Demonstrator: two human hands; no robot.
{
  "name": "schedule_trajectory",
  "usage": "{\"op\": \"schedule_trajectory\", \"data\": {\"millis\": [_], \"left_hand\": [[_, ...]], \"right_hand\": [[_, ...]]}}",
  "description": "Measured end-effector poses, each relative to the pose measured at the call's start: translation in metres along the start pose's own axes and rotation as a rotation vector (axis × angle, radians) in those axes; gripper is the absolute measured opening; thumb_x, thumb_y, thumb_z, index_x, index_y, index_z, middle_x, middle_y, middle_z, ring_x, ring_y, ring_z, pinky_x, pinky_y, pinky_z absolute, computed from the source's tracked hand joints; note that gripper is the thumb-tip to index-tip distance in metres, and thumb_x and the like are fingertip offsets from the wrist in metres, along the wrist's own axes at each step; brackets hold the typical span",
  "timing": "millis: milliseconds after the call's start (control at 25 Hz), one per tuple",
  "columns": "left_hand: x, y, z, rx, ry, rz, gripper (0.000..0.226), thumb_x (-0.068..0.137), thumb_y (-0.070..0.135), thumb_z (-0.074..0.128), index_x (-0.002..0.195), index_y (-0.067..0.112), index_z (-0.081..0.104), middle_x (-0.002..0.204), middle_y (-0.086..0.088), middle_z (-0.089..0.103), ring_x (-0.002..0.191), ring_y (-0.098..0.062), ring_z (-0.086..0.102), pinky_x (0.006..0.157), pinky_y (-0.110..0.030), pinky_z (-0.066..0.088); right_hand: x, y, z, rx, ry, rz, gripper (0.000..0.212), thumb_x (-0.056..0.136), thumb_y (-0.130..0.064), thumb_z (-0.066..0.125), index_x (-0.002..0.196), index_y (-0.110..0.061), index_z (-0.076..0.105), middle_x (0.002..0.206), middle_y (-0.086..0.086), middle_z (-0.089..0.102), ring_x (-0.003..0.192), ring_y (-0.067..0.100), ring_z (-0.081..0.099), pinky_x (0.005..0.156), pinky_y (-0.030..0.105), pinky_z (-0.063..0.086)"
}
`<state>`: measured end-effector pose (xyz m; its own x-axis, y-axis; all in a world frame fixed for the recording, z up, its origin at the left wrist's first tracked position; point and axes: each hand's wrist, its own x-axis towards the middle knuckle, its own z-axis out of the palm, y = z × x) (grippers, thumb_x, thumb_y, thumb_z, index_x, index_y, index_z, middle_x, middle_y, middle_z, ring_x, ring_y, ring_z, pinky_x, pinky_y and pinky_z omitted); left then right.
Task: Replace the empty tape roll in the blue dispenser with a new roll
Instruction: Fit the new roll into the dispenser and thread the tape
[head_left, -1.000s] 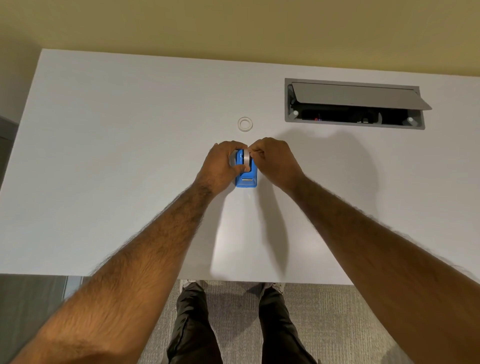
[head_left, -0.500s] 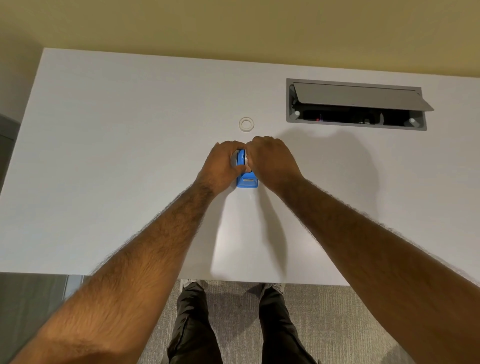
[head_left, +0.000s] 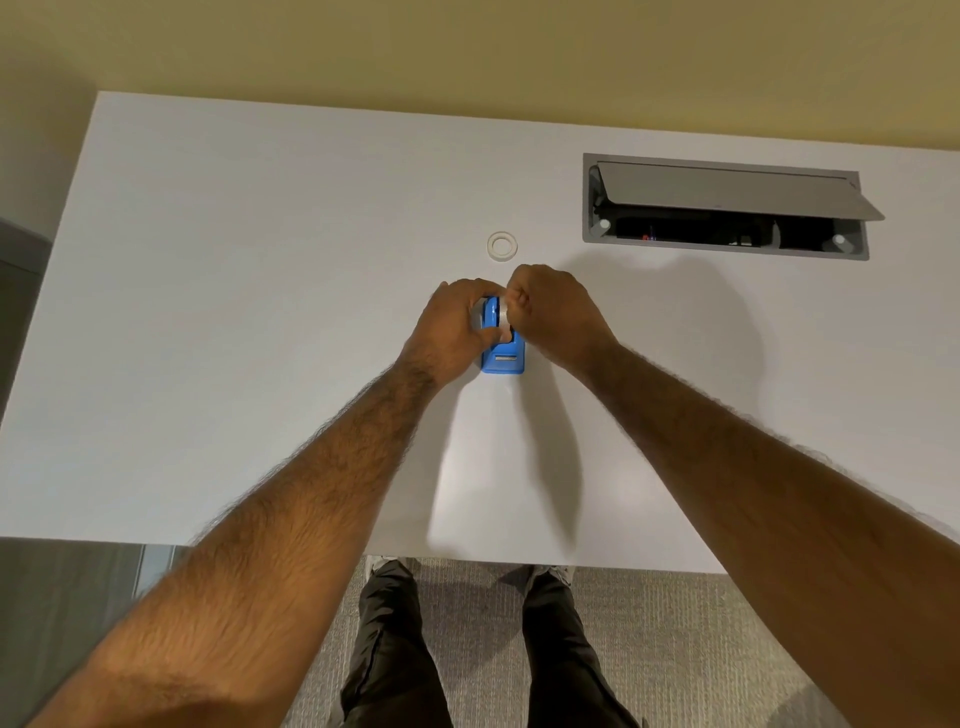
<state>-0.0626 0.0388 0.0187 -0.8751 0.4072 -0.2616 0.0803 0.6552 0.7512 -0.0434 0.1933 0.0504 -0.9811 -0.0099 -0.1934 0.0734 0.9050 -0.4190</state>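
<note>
Gripping the blue dispenser (head_left: 503, 349) from its left side, our left hand (head_left: 451, 328) wraps around it, fingers curled over the far end. Our right hand (head_left: 556, 310) is pinched closed on the new tape roll (head_left: 502, 312), a greyish band sitting at the dispenser's top. The dispenser stands on the white table (head_left: 260, 322), near its middle. The empty roll core (head_left: 502, 245) lies flat just beyond the hands, apart from them. Far right, a cable hatch (head_left: 727, 208) sits open.
</note>
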Motion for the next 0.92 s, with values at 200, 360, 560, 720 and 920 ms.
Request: {"op": "schedule_trajectory", "data": {"millis": [200,360,560,720,920], "left_hand": [[-0.001,0.002,0.000,0.016,0.006,0.011,0.044,0.082,0.023,0.079,0.123,0.020,0.064,0.124,0.000,0.065,0.114,-0.019,0.053,0.093,-0.026,0.036],[0.000,0.002,-0.002,0.013,-0.004,-0.001,0.044,0.082,0.024,0.079,0.123,0.021,0.064,0.123,0.001,0.066,0.114,-0.019,0.053,0.094,-0.027,0.038],[0.000,0.003,-0.001,0.031,-0.004,-0.014,0.046,0.082,0.025,0.080,0.125,0.019,0.064,0.125,0.000,0.066,0.115,-0.019,0.053,0.092,-0.023,0.033],[-0.001,0.005,-0.001,0.039,-0.005,-0.020,0.047,0.083,0.023,0.079,0.127,0.018,0.063,0.127,-0.001,0.065,0.117,-0.019,0.053,0.094,-0.023,0.033],[0.000,0.004,-0.001,0.046,-0.005,-0.015,0.045,0.082,0.025,0.079,0.124,0.019,0.064,0.124,0.001,0.066,0.114,-0.018,0.053,0.093,-0.025,0.036]], "right_hand": [[-0.005,-0.001,-0.003,-0.046,-0.016,-0.080,0.017,0.090,-0.021,0.054,0.089,-0.005,0.060,0.080,0.010,0.056,0.069,0.018,0.048,0.065,0.025,0.032],[-0.001,0.001,0.007,-0.085,0.053,-0.089,0.021,0.091,-0.022,0.060,0.090,-0.001,0.063,0.085,0.017,0.064,0.069,0.018,0.046,0.067,0.025,0.035],[-0.001,0.006,0.021,-0.124,0.094,-0.124,0.024,0.088,-0.028,0.066,0.090,-0.005,0.063,0.083,0.013,0.065,0.068,0.014,0.047,0.071,0.025,0.045],[-0.001,0.005,0.022,-0.086,0.123,-0.103,0.024,0.088,-0.028,0.065,0.088,-0.004,0.062,0.081,0.013,0.065,0.067,0.014,0.047,0.070,0.025,0.043],[-0.001,0.002,0.020,-0.017,0.126,-0.068,0.028,0.089,-0.029,0.063,0.087,-0.001,0.062,0.079,0.015,0.064,0.065,0.016,0.049,0.067,0.024,0.039]]}}
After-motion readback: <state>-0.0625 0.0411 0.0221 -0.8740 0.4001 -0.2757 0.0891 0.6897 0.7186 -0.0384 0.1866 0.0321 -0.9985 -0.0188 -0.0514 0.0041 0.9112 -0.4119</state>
